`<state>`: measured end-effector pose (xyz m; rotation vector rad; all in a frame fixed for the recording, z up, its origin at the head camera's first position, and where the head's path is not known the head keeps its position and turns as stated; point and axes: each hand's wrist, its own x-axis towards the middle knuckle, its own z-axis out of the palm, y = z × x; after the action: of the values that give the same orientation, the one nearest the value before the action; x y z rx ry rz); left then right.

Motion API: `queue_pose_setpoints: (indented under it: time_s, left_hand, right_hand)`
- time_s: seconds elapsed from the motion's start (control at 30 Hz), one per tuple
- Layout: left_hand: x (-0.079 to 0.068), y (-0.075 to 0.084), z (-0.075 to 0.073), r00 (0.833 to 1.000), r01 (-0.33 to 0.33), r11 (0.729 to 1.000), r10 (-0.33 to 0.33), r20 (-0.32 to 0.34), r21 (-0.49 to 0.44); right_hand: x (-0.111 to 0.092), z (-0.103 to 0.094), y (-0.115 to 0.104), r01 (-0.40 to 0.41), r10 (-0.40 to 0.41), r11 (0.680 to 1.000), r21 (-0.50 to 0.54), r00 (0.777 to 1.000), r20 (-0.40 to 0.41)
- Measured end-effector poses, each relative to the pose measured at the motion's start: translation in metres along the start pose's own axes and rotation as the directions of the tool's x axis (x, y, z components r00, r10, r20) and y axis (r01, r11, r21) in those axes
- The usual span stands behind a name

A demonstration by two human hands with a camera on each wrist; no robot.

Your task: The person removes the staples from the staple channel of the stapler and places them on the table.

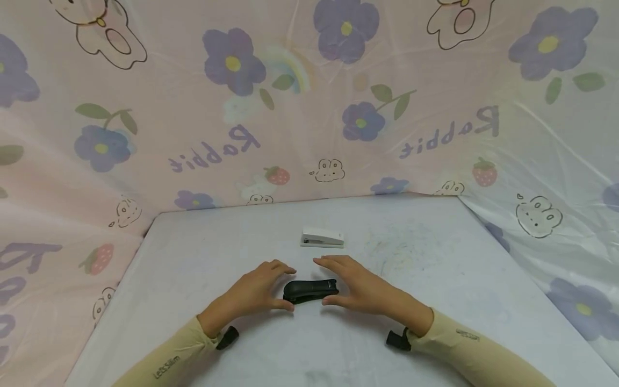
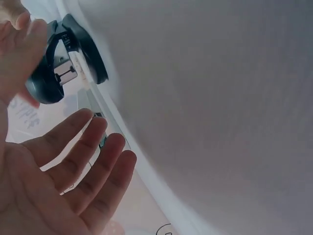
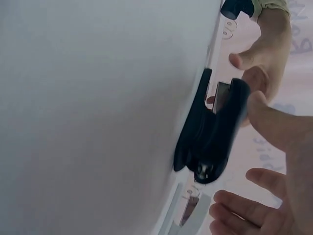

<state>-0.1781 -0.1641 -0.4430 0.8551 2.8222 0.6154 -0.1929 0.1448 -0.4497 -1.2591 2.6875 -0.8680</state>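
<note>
A black stapler lies on the white table between my two hands. Its front opening shows in the left wrist view, where the stapler appears past the thumb. At the stapler's left end is my left hand, fingers spread apart from the thumb and loosely bent. My right hand is at the other end, thumb and fingers parted around it. Neither hand grips the stapler; whether a thumb touches it I cannot tell. Behind the black stapler stands a white stapler, untouched.
The white table runs back to a pink patterned curtain, which also hangs along both sides. Grey smudges mark the tabletop at the right. Black wrist devices sit at the cuffs of the beige sleeves.
</note>
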Motion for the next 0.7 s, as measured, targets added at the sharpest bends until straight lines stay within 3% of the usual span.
queue_pose_setpoints:
  time_s: [0.7]
  left_hand:
    - [0.003, 0.002, 0.005, 0.999, 0.039, 0.999, -0.039, 0.017, -0.01]
  right_hand:
    - [0.028, 0.021, -0.014, 0.029, -0.028, 0.991, 0.133, 1.0, -0.006]
